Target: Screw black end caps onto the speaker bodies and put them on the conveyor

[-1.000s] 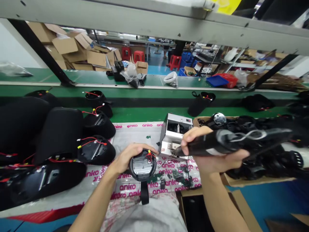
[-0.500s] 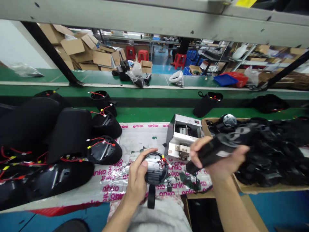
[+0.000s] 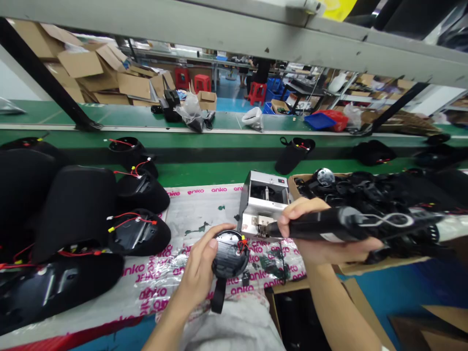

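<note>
My left hand (image 3: 199,265) grips a round black part (image 3: 229,254) with red and yellow wires on its top edge and a black strap hanging below it. It is held over the printed plastic sheet (image 3: 204,209) at the bench's front. My right hand (image 3: 321,239) is wrapped round a black electric screwdriver (image 3: 340,225), held level with its tip pointing left. The tip sits at the small metal screw feeder box (image 3: 263,202), just right of the round part.
Several black fabric-covered housings (image 3: 73,204) with red wires crowd the left of the bench. A cardboard box (image 3: 365,195) full of black parts lies at the right. Behind runs a green conveyor (image 3: 219,146), with cartons and red stools beyond. A grey beam (image 3: 234,29) crosses overhead.
My right hand raised the screwdriver from a downward tilt back to level, tip at the feeder box. My left hand turned the round part slightly while holding it in place.
</note>
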`<state>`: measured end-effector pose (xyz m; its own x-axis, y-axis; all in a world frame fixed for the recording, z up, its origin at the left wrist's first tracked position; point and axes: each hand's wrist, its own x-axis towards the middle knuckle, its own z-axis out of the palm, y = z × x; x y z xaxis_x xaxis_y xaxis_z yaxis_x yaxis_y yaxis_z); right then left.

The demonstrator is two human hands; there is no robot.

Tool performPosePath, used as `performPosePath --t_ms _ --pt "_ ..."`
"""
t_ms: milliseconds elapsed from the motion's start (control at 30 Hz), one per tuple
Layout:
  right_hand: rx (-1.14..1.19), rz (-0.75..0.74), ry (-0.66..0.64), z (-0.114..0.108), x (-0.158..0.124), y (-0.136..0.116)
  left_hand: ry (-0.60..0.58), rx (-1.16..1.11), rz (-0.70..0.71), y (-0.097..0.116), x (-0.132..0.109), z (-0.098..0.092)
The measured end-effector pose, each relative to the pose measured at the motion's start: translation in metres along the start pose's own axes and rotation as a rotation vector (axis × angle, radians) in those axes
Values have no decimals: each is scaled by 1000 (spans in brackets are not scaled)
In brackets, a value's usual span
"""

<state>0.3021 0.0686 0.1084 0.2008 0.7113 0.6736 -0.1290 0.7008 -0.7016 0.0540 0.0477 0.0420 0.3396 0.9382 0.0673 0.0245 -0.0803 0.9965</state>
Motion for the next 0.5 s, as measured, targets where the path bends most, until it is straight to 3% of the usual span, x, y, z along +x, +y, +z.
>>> performPosePath --t_ms 133,300,400,500 --pt "47 78 27 3 -9 13 -47 54 -15 6 -1 -4" --pt "205 235 -142 -4 -3 20 -40 57 -3 5 0 -2" --pt "240 315 -178 -9 8 3 -39 70 0 3 0 -2" --pt "157 318 -157 -12 29 -37 -44 72 6 2 0 -3"
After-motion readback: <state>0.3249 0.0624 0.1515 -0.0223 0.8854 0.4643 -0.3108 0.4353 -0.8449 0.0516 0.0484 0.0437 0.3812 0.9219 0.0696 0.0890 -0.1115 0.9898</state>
